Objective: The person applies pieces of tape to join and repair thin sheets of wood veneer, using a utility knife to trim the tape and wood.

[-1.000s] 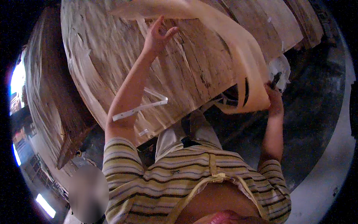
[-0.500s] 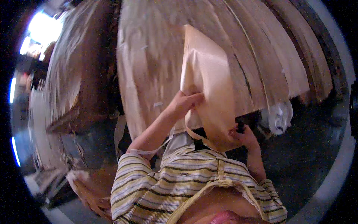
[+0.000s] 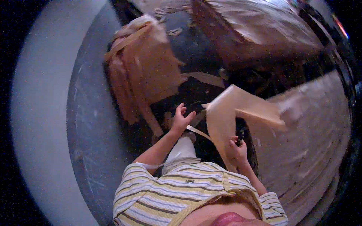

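Note:
A large tan sheet (image 3: 222,116), which looks like paper or thin leather, stands bent and folded over in front of my body. My right hand (image 3: 237,152) is closed at its right edge, around a small black object (image 3: 240,138) whose kind I cannot make out. The sheet seems to be held by this hand too, though the grip is partly hidden. My left hand (image 3: 181,119) is off the sheet, to its left, with fingers apart and nothing in them. A narrow pale strip (image 3: 198,132) runs between my left wrist and the sheet's lower edge.
Brown sheets (image 3: 151,71) hang over a heap ahead on the left. A wide stack of brown sheets (image 3: 305,143) lies close on my right, another stack (image 3: 271,30) farther back. Scraps litter the dark floor. A pale wall (image 3: 41,113) rises at the left.
My left hand has let go of the tan sheet and opened. My view has swung away from the stacks to the wall side. The sheet and black object have stayed with my right hand.

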